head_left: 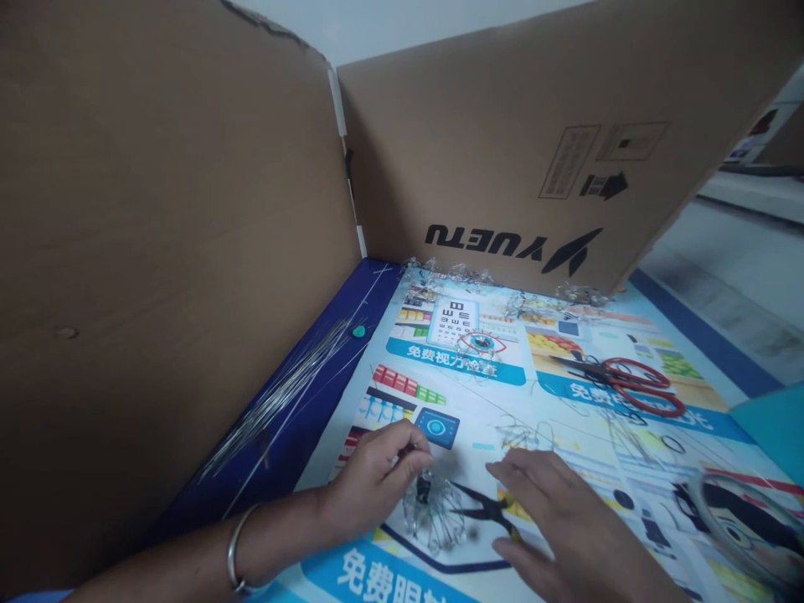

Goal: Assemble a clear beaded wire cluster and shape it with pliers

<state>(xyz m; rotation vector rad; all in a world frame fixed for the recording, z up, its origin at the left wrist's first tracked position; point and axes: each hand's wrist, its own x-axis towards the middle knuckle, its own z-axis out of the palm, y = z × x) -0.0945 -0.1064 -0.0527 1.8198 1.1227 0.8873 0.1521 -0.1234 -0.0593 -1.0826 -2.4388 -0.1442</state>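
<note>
My left hand (388, 462), with a bracelet on its wrist, has thumb and forefinger pinched at the top of a small wire ornament (435, 512). The ornament is a spray of thin, shiny wire loops around a dark middle. To its right my right hand (559, 515) holds pliers (487, 507) with dark jaws and yellow handles, the thumb and fingers lying on either side of the handles. The jaws are parted and point left at the ornament's edge; whether they touch it I cannot tell. The handle ends are hidden by my hand.
Red-handled scissors (634, 381) lie at the right, with a round clear container (747, 519) nearer me. Straight wires (282, 394) lie beside a green bit (358, 332) on the left. Looped wire pieces (584, 293) line the back, below cardboard walls (477, 151).
</note>
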